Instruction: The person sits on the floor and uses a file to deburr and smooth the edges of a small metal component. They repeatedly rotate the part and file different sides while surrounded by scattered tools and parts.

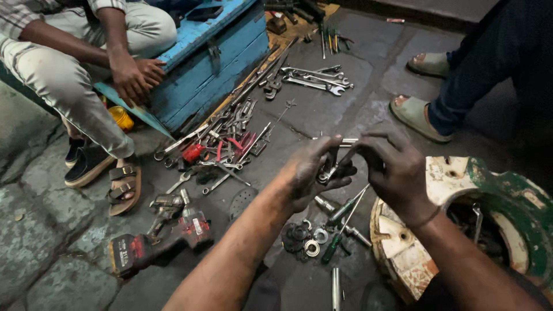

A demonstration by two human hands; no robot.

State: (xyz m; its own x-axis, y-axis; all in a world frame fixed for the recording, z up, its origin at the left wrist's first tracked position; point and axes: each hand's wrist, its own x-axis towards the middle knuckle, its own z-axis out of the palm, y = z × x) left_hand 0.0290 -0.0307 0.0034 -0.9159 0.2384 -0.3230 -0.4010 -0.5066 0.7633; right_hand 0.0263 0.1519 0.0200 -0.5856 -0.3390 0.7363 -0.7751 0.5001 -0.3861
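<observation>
1. Grease-black, the left hand [314,173] and right hand [394,173] meet above the floor [57,265], both closed on one small metal part [329,171] held between them.
2. The left fingers [340,183] curl under the part and grip it; the right fingers [368,155] pinch its upper end. What kind of part it is cannot be told, as the hands hide most of it.
3. The part is in the air, just left of the housing [455,178], a worn white and green casting lying open on the floor at the right.
4. Judging from this, the job looks to be midway: the housing is open, and washers [311,245], rings and screwdrivers [340,230] lie loose below the hands, not fitted.
5. An impact wrench [167,233] lies unused at the lower left.
6. Spanners [317,80] and pliers [224,150] are spread by the blue toolbox [213,63], where another person's hands [135,75] rest idle.
7. A second bystander's sandalled foot [415,115] is at the upper right.
</observation>
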